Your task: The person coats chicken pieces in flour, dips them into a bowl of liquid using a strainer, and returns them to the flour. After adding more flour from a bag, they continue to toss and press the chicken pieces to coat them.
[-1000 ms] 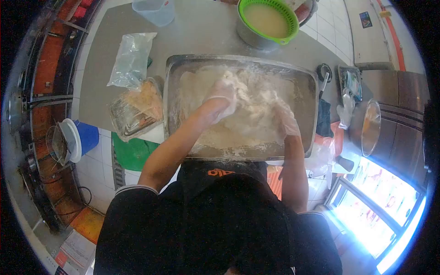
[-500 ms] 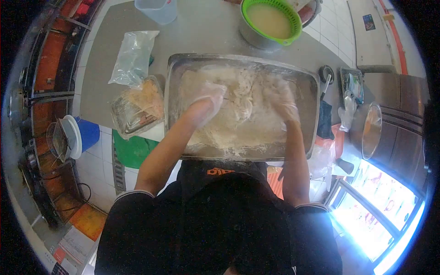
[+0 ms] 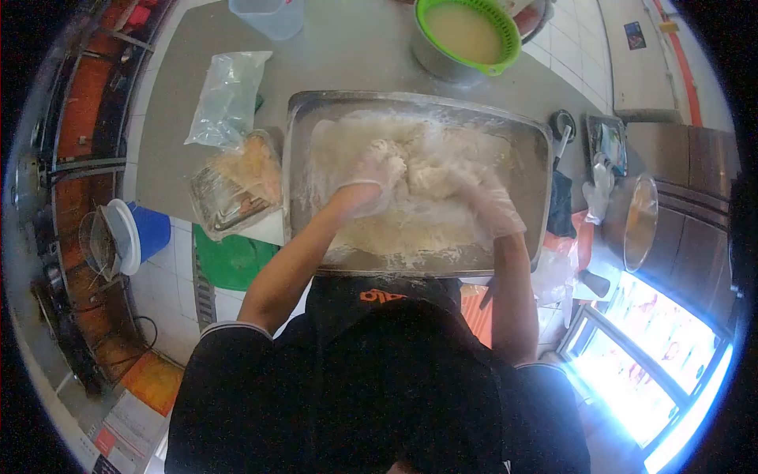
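Note:
A large metal tray (image 3: 418, 265) holds pale flour (image 3: 395, 233) with coated lumps in it. My left hand (image 3: 377, 180), in a clear plastic glove, is in the flour left of the middle, its fingers curled round a floured lump (image 3: 388, 156). To the right, my right hand (image 3: 485, 201), also gloved, reaches into the flour beside another floured lump (image 3: 430, 180). Motion and flour smear its fingers, so its grip cannot be made out.
Left of the tray are a clear plastic bag (image 3: 229, 95) and a clear container (image 3: 229, 193) of pale food. Behind stands a green strainer (image 3: 505, 39) on a pot with cloudy liquid. A metal bowl (image 3: 638, 225) is at the right; a blue bucket (image 3: 154, 237) stands lower left.
Both hands have shifted within the tray. My left hand has moved slightly right with its fingers curled in, and my right hand has moved inward to the left. Lumps now show near both hands.

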